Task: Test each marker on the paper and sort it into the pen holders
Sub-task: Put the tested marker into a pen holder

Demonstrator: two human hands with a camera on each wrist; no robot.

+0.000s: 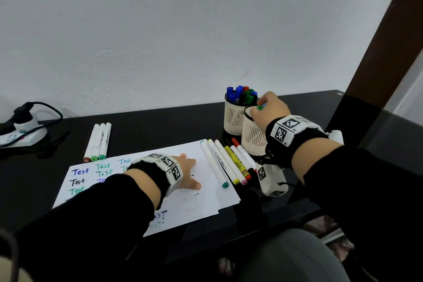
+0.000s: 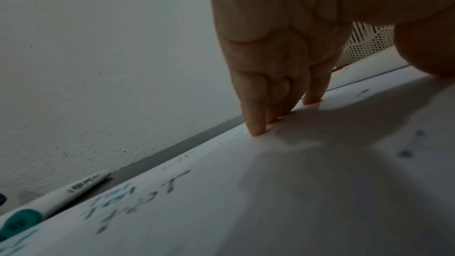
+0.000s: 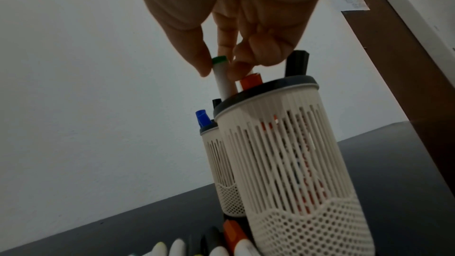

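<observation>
A: Two hands logged. Our right hand (image 3: 221, 32): thumb and fingers (image 3: 197, 55) pinching a green-capped marker (image 3: 222, 79), its lower end inside the nearer pen holder (image 3: 290, 153) by the desk's (image 1: 160, 117) right edge.

B: Our left hand (image 1: 186, 173): fingers straight, tips pressing the paper (image 1: 206, 201) near the desk's front edge.

Both arms wear long black sleeves (image 1: 96, 208). Each wrist carries a black band with white blocks (image 1: 170, 168) printed with black square codes. Grey trousers (image 1: 286, 256) cover the lap.
</observation>
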